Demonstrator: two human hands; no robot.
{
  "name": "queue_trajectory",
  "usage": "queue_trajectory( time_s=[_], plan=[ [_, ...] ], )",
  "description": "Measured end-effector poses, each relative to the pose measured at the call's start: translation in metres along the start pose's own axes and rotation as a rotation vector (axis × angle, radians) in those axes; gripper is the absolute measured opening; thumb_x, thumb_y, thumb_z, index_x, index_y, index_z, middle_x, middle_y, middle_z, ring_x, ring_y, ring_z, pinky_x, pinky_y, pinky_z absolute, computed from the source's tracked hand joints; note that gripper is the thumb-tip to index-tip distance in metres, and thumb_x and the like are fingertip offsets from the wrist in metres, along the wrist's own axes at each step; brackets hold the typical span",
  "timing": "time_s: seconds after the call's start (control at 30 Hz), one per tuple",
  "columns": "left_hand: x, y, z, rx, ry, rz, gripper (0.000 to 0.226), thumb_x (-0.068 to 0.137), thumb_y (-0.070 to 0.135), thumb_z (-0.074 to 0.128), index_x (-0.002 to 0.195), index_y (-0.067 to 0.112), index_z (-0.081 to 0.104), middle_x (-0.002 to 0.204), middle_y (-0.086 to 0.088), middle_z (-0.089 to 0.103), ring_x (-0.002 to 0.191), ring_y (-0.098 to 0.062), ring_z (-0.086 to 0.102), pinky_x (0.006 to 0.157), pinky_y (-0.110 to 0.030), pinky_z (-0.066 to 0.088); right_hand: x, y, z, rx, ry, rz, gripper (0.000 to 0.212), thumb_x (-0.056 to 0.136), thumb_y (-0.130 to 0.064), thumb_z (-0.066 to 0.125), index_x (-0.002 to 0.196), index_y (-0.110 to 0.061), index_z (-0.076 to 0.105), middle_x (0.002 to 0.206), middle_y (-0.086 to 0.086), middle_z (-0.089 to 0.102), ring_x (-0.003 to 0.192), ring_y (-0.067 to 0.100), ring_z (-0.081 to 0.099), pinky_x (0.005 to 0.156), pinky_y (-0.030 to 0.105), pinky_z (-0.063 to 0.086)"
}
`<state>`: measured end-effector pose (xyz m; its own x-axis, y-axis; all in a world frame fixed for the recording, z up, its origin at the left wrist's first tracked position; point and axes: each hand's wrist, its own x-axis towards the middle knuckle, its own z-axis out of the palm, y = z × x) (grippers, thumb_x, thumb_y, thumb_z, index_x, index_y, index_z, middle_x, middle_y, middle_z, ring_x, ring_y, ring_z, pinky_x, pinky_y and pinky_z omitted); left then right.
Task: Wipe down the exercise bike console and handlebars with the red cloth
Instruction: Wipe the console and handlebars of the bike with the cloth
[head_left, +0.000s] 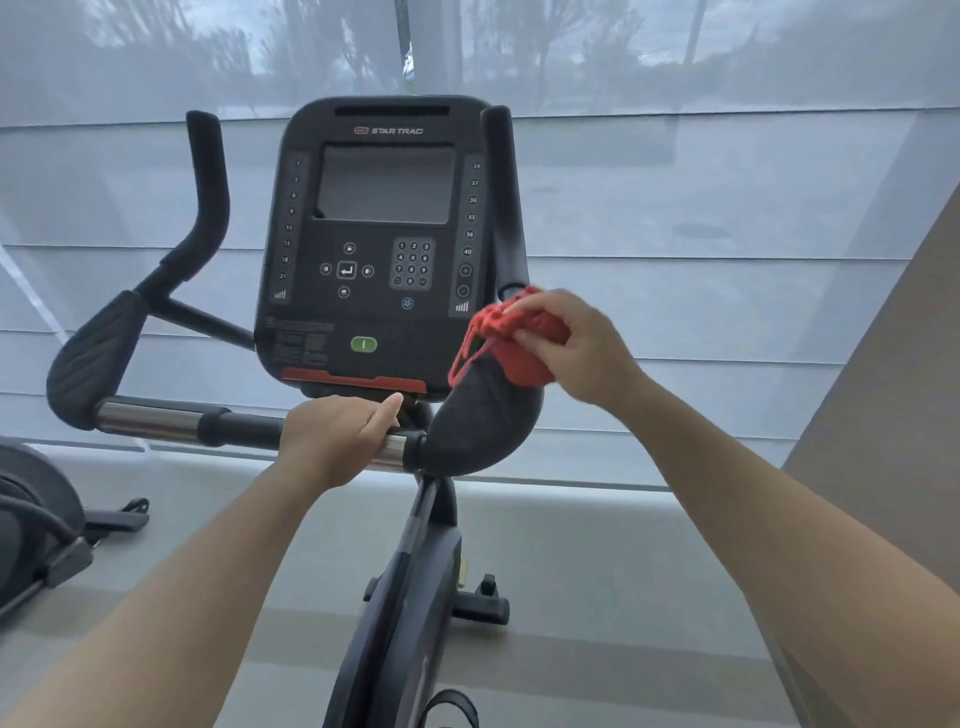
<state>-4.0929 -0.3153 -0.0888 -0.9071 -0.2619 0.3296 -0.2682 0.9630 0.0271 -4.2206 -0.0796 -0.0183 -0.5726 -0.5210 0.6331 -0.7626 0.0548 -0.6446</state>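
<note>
The exercise bike's black console (382, 244) stands straight ahead, with a dark screen, a keypad and a green button. Black handlebars (205, 171) rise on both sides of it, joined by a horizontal bar (156, 418) with chrome sections. My left hand (337, 434) is wrapped around that bar just below the console. My right hand (574, 348) grips the bunched red cloth (498, 338) and presses it on the top of the right padded elbow rest (483, 421), at the foot of the right upright grip (506, 208).
Behind the bike hangs a sheer window blind (727, 208) with trees outside. Another exercise machine (36, 525) stands at the left edge. The bike's frame (410, 587) runs down between my arms to the grey floor. A beige wall (893, 389) closes the right side.
</note>
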Motion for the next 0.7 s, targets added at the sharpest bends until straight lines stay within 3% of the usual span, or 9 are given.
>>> queue_trajectory(
  time_s=[0.1,0.17,0.23,0.33,0.4,0.47,0.57,0.63,0.7],
  plan=[
    [0.001,0.001,0.001,0.032,0.002,-0.02,0.062,0.095,0.046,0.008,0.071,0.029,0.063,0.07,0.01,0.061,0.071,-0.015,0.054,0.058,-0.028,0.038,0.007,0.008,-0.007,-0.046,0.144,0.052,0.033,0.078,-0.008,0.07,0.091,-0.038,0.064,0.1,-0.006,0.064,0.104,0.0,0.054,0.095,0.009,0.033],
    [0.0,0.001,0.001,0.026,0.001,-0.03,0.06,0.096,0.046,0.01,0.071,0.032,0.063,0.07,0.011,0.059,0.071,-0.015,0.052,0.058,-0.028,0.035,0.0,0.017,0.0,-0.144,0.052,0.066,0.029,0.083,-0.014,0.066,0.108,-0.028,0.064,0.113,-0.002,0.061,0.114,0.011,0.052,0.098,0.012,0.03],
    [0.0,0.001,0.0,0.019,0.002,-0.028,0.058,0.096,0.045,0.01,0.07,0.035,0.061,0.068,0.012,0.058,0.07,-0.014,0.05,0.055,-0.027,0.03,-0.01,0.025,0.006,-0.197,-0.077,0.159,0.04,0.092,-0.026,0.054,0.132,-0.024,0.05,0.134,0.006,0.047,0.129,0.015,0.038,0.104,0.015,0.022],
    [0.001,0.002,-0.001,0.026,0.02,-0.024,0.058,0.096,0.045,0.011,0.069,0.035,0.062,0.066,0.014,0.057,0.068,-0.011,0.049,0.051,-0.024,0.026,-0.013,0.036,0.006,-0.285,-0.182,0.295,0.053,0.095,-0.044,0.039,0.144,-0.035,0.023,0.151,0.003,0.025,0.14,0.018,0.017,0.111,0.034,0.014],
    [0.001,0.002,-0.001,0.031,0.029,-0.022,0.057,0.096,0.045,0.012,0.07,0.036,0.062,0.067,0.015,0.056,0.068,-0.01,0.049,0.05,-0.023,0.025,-0.011,0.037,0.004,-0.343,-0.212,0.329,0.054,0.094,-0.047,0.038,0.144,-0.039,0.02,0.155,-0.002,0.017,0.142,0.018,0.01,0.112,0.045,0.012],
    [0.0,0.003,-0.001,0.033,0.04,-0.019,0.057,0.096,0.045,0.012,0.072,0.036,0.063,0.068,0.015,0.056,0.068,-0.01,0.049,0.05,-0.023,0.026,-0.01,0.035,0.007,-0.222,-0.188,0.283,0.052,0.095,-0.038,0.044,0.144,-0.032,0.025,0.154,-0.002,0.017,0.142,0.014,0.011,0.115,0.04,0.012],
    [0.0,0.004,0.0,0.045,0.05,-0.021,0.059,0.096,0.045,0.011,0.074,0.034,0.064,0.069,0.014,0.058,0.067,-0.009,0.05,0.05,-0.022,0.026,-0.016,0.027,0.013,0.031,-0.085,0.196,0.044,0.093,-0.02,0.052,0.136,-0.024,0.041,0.132,-0.018,0.041,0.125,-0.003,0.034,0.11,0.022,0.024],
    [-0.001,0.005,0.0,0.051,0.057,-0.022,0.06,0.095,0.045,0.01,0.074,0.033,0.065,0.068,0.014,0.059,0.065,-0.008,0.05,0.048,-0.021,0.025,-0.026,0.026,0.016,0.037,-0.054,0.18,0.043,0.092,-0.019,0.054,0.133,-0.025,0.044,0.128,-0.021,0.041,0.121,-0.008,0.035,0.106,0.015,0.025],
    [-0.001,0.005,0.0,0.052,0.063,-0.018,0.06,0.095,0.045,0.01,0.074,0.032,0.065,0.067,0.014,0.059,0.065,-0.008,0.051,0.048,-0.021,0.025,-0.036,0.028,0.02,-0.026,-0.062,0.169,0.046,0.091,-0.024,0.056,0.135,-0.022,0.043,0.134,-0.016,0.035,0.129,-0.005,0.027,0.105,0.007,0.017]
  ],
)
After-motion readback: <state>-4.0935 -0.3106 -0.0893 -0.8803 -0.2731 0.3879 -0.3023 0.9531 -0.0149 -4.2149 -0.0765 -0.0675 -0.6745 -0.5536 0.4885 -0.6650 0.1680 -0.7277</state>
